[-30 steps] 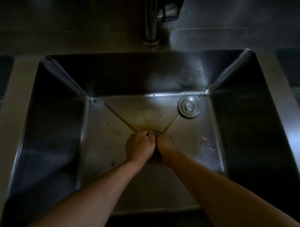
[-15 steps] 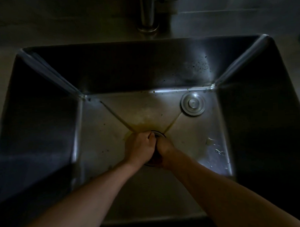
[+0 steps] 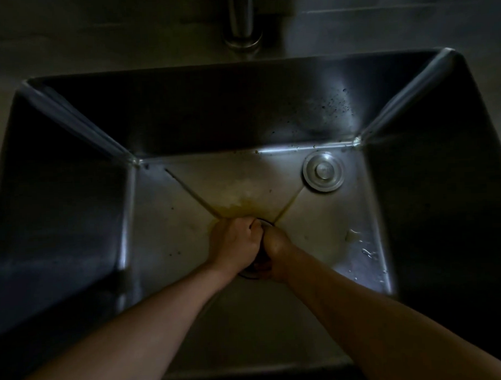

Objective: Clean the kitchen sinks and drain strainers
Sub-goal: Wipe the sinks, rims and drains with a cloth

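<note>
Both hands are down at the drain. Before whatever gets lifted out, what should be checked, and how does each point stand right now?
1. Both hands at the drain: ok, left hand and right hand are curled together over the drain opening.
2. Firm grip on the strainer: cannot tell, the hands hide it.
3. Stopper out of the way: ok, the round metal stopper lies apart near the back right corner.
4. Water off: ok, nothing runs from the faucet.
5. Sink floor clean: not ok, yellowish residue spreads behind the drain and specks dot the back wall.
</note>
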A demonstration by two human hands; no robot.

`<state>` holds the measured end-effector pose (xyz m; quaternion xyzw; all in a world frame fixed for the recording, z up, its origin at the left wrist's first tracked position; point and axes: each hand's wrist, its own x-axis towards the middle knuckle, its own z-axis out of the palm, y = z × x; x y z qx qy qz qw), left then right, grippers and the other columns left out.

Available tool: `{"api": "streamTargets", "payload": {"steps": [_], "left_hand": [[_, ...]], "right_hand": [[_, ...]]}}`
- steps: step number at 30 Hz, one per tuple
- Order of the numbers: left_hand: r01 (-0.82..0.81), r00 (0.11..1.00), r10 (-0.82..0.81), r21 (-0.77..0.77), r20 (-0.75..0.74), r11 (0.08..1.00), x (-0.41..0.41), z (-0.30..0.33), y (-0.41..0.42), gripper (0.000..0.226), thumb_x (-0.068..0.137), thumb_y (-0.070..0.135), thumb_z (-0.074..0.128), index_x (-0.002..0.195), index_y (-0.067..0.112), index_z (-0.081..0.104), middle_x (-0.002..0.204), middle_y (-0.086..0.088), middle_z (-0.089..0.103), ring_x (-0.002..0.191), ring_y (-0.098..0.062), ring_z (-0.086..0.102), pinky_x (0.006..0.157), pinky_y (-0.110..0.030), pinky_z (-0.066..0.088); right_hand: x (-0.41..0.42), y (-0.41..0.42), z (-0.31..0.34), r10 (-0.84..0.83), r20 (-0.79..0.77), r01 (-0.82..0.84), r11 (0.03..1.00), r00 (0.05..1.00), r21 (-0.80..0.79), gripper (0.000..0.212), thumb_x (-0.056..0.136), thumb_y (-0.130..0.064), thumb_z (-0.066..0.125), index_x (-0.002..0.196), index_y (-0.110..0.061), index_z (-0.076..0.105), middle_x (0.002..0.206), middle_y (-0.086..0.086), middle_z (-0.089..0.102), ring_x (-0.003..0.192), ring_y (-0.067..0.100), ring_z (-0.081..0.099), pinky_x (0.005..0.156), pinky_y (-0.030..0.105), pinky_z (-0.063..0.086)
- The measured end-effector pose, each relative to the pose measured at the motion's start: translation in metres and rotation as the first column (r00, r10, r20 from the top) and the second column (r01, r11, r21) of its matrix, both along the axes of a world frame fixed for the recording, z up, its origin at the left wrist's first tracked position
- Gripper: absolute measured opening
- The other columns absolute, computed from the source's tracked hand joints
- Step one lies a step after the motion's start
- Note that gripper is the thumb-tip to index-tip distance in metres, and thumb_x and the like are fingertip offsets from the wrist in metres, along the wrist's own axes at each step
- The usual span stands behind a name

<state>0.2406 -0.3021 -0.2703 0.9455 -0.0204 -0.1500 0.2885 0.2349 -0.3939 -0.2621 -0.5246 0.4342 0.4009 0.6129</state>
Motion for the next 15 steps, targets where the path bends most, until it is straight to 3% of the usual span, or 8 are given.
{"api": "streamTargets", "payload": {"steps": [2, 5, 6, 8, 10, 15], "left_hand": [[0.017, 1.000, -0.017, 0.016, 0.011, 1.000, 0.001, -0.001, 0.001, 0.045, 0.085, 0.037, 0.031, 0.070, 0.008, 0.062, 0.081, -0.015, 0.067, 0.079, -0.034, 0.060, 0.063, -0.035, 0.037], [0.022, 0.999, -0.023, 0.025, 0.032, 0.999, 0.000, -0.003, 0.000, 0.042, 0.091, 0.034, 0.036, 0.074, 0.008, 0.064, 0.085, -0.014, 0.068, 0.081, -0.034, 0.060, 0.063, -0.033, 0.035], [0.024, 0.999, -0.025, 0.032, 0.034, 0.999, -0.001, -0.003, 0.000, 0.041, 0.091, 0.033, 0.036, 0.075, 0.009, 0.065, 0.085, -0.014, 0.068, 0.082, -0.034, 0.061, 0.063, -0.032, 0.035], [0.033, 0.999, -0.034, 0.037, 0.034, 0.999, -0.001, -0.004, 0.001, 0.042, 0.092, 0.034, 0.035, 0.076, 0.009, 0.066, 0.085, -0.013, 0.068, 0.082, -0.034, 0.061, 0.064, -0.033, 0.037], [0.040, 0.999, -0.041, 0.026, 0.029, 0.999, -0.002, -0.003, 0.001, 0.036, 0.095, 0.028, 0.042, 0.075, 0.009, 0.065, 0.084, -0.014, 0.068, 0.080, -0.034, 0.061, 0.064, -0.033, 0.039], [0.058, 0.996, -0.060, 0.039, 0.065, 0.998, -0.002, -0.001, 0.003, 0.042, 0.089, 0.034, 0.035, 0.073, 0.008, 0.064, 0.083, -0.014, 0.068, 0.079, -0.036, 0.060, 0.061, -0.034, 0.036]], "right_hand": [[0.003, 0.002, -0.001, 0.018, -0.015, -0.018, 1.000, 1.000, 0.011, 0.026, 0.102, -0.025, 0.035, 0.080, -0.024, 0.048, 0.088, 0.003, 0.058, 0.070, 0.018, 0.053, 0.066, 0.035, 0.048], [0.003, 0.006, -0.008, -0.026, -0.077, 0.028, 0.999, 0.997, 0.031, 0.028, 0.103, -0.017, 0.034, 0.083, -0.010, 0.053, 0.116, 0.019, 0.058, 0.100, 0.028, 0.056, 0.096, 0.039, 0.045], [0.002, 0.006, -0.009, -0.042, -0.113, 0.045, 0.999, 0.993, 0.025, 0.027, 0.102, -0.020, 0.037, 0.088, -0.007, 0.056, 0.110, 0.018, 0.059, 0.096, 0.029, 0.057, 0.093, 0.039, 0.047], [0.000, 0.007, -0.011, -0.067, -0.132, 0.072, 0.997, 0.989, 0.033, 0.030, 0.101, -0.023, 0.039, 0.084, -0.007, 0.058, 0.089, 0.014, 0.059, 0.075, 0.024, 0.055, 0.072, 0.035, 0.050], [0.000, 0.006, -0.008, -0.100, -0.132, 0.107, 0.993, 0.986, 0.047, 0.033, 0.101, -0.023, 0.038, 0.077, -0.009, 0.055, 0.079, 0.011, 0.056, 0.067, 0.021, 0.052, 0.058, 0.030, 0.045], [0.002, 0.009, -0.014, -0.106, -0.102, 0.103, 0.994, 0.989, -0.029, 0.034, 0.103, -0.019, 0.031, 0.077, -0.009, 0.049, 0.085, 0.015, 0.052, 0.080, 0.025, 0.053, 0.079, 0.029, 0.045]]}}
